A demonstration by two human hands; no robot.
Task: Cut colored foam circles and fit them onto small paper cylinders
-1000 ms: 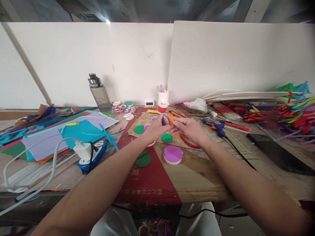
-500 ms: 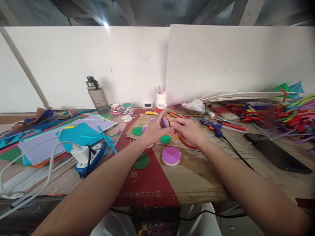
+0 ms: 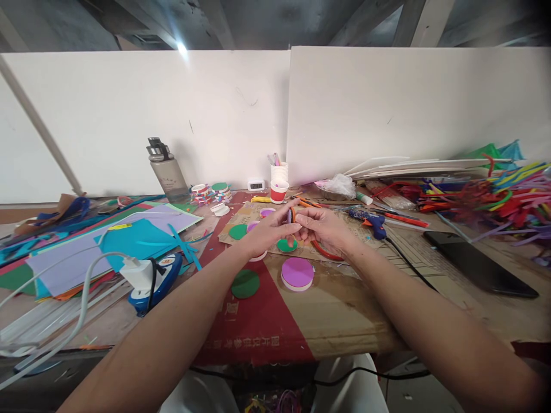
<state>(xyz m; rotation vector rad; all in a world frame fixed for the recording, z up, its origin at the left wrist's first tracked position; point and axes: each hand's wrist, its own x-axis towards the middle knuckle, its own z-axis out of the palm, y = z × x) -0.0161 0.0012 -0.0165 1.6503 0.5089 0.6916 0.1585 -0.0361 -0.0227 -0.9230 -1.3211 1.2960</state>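
Note:
Above the cardboard, my left hand [image 3: 269, 230] and my right hand [image 3: 322, 225] hold a small purple disc with an orange edge [image 3: 291, 215] between them, now seen nearly edge-on. The fingers of both hands are closed round it and partly hide it. Just below the hands lies a small green circle [image 3: 286, 245]. Nearer to me are a thick purple-topped white disc [image 3: 298, 273] and a dark green circle [image 3: 245, 284]. Another green circle [image 3: 238, 231] lies left of my left hand.
A blue glue gun [image 3: 375, 223] and a black phone [image 3: 480, 264] lie on the right. On the left are coloured sheets [image 3: 69, 255], a power strip [image 3: 159, 287] and a bottle [image 3: 167, 172]. A red-and-white cup [image 3: 279, 191] stands behind the hands.
The disc in my hands has turned from showing its purple face to nearly edge-on, and my fingers have drawn closer round it. The whole view has shifted slightly.

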